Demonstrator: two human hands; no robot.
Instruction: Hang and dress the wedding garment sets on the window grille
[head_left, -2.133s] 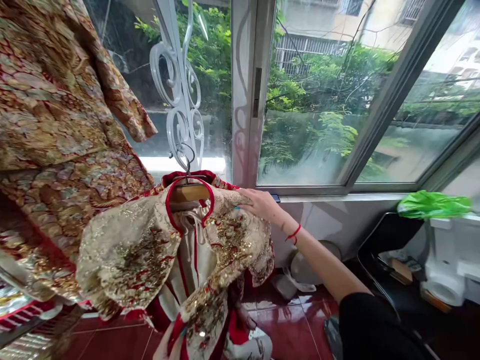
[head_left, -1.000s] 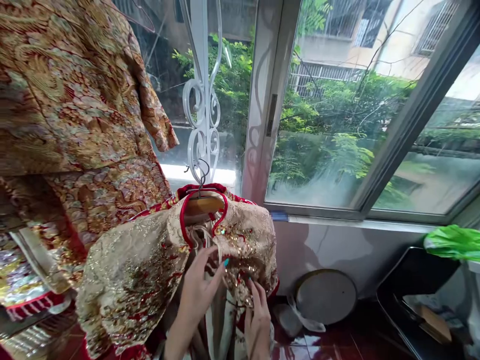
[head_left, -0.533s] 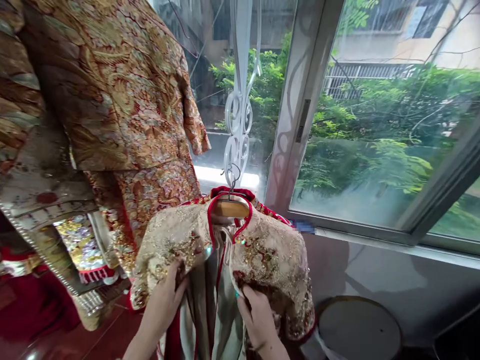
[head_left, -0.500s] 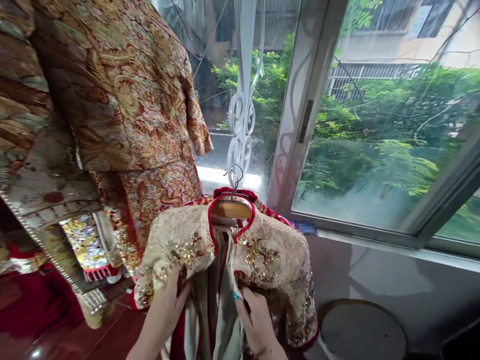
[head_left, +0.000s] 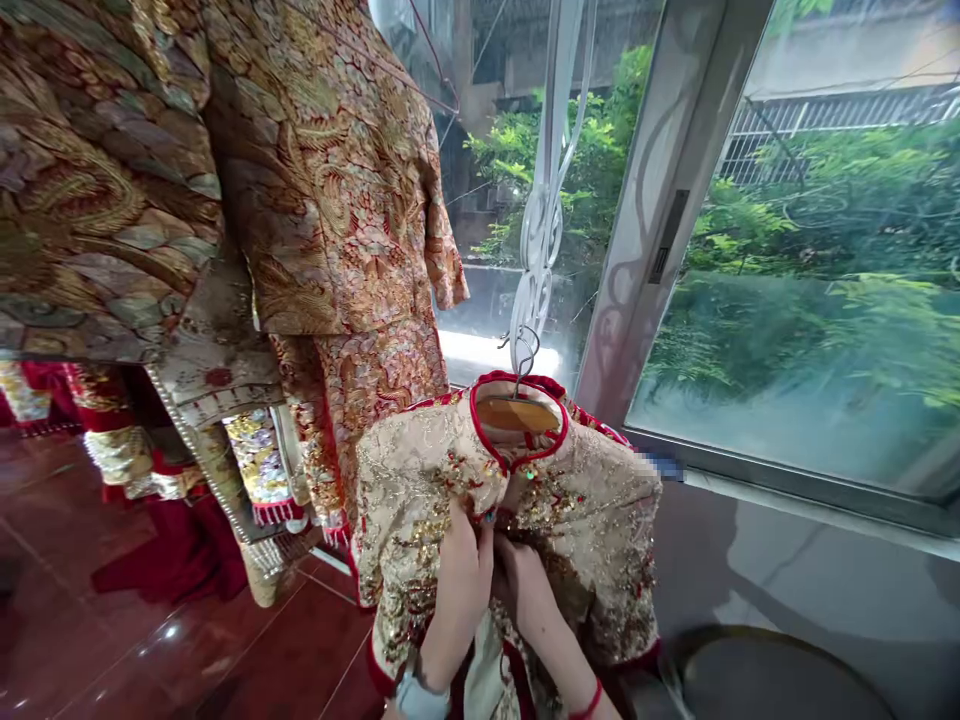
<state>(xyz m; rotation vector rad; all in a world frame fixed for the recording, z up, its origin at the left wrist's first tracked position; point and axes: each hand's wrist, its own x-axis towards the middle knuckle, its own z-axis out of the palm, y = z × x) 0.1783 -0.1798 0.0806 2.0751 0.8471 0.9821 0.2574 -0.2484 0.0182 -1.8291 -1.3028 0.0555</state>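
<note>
A cream jacket (head_left: 600, 520) with gold and red sequin embroidery and red piping hangs in front of me. Its wire hanger (head_left: 517, 372) hooks onto a white scrolled metal stand (head_left: 534, 250). My left hand (head_left: 463, 565) has its fingers closed on one front edge of the jacket, below the collar. Close beside it, my right hand (head_left: 523, 590) pinches the other front edge. At the collar the two edges meet, while lower down the front parts and pale lining shows. The fingertips are partly hidden in the cloth.
Heavily embroidered garments (head_left: 337, 200) hang to the left, above a red tiled floor (head_left: 292, 640). A sliding window (head_left: 675, 240) with a sill fills the right side. Below it stands a round grey-topped item (head_left: 772, 680).
Both hands have come together, drawing the jacket's front edges from apart to meeting under the collar. The view has shifted left, so more hanging garments show.
</note>
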